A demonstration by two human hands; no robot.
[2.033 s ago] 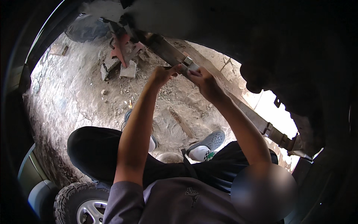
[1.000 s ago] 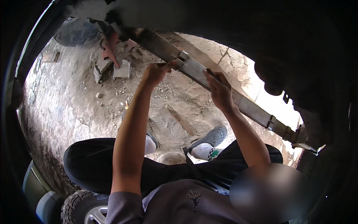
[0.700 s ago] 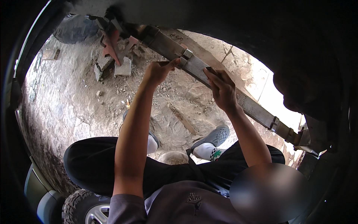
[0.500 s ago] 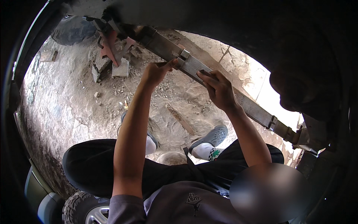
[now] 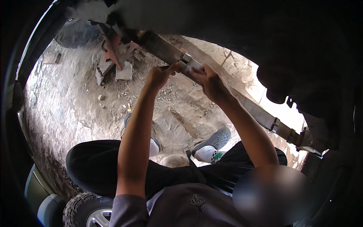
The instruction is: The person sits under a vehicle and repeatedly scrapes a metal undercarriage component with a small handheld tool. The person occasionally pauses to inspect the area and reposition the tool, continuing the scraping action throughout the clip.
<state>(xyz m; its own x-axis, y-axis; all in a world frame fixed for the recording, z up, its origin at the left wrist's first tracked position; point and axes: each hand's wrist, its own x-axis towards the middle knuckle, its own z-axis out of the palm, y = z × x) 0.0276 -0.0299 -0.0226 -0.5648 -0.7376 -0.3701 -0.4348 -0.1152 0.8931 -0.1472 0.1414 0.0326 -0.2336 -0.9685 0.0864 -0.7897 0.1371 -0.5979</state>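
A long flat grey metal bar (image 5: 249,106), possibly a leaf spring, runs diagonally under the dark vehicle body (image 5: 227,19). A small bright metal clamp (image 5: 186,57) sits on it. My left hand (image 5: 162,75) grips the bar just below the clamp, thumb pressed against it. Close to its right, my right hand (image 5: 208,81) has its fingers bent against the bar's face; whatever lies beneath them is hidden.
A red metal stand (image 5: 112,53) and broken blocks (image 5: 124,71) rest on dusty, rubbly ground (image 5: 75,106). My legs (image 5: 90,162) are folded beneath me, grey clogs (image 5: 217,138) beyond. A wheel with tyre (image 5: 75,212) lies at lower left.
Over the last half second my right hand has moved left and up along the bar toward the clamp. My left hand stays at nearly the same spot.
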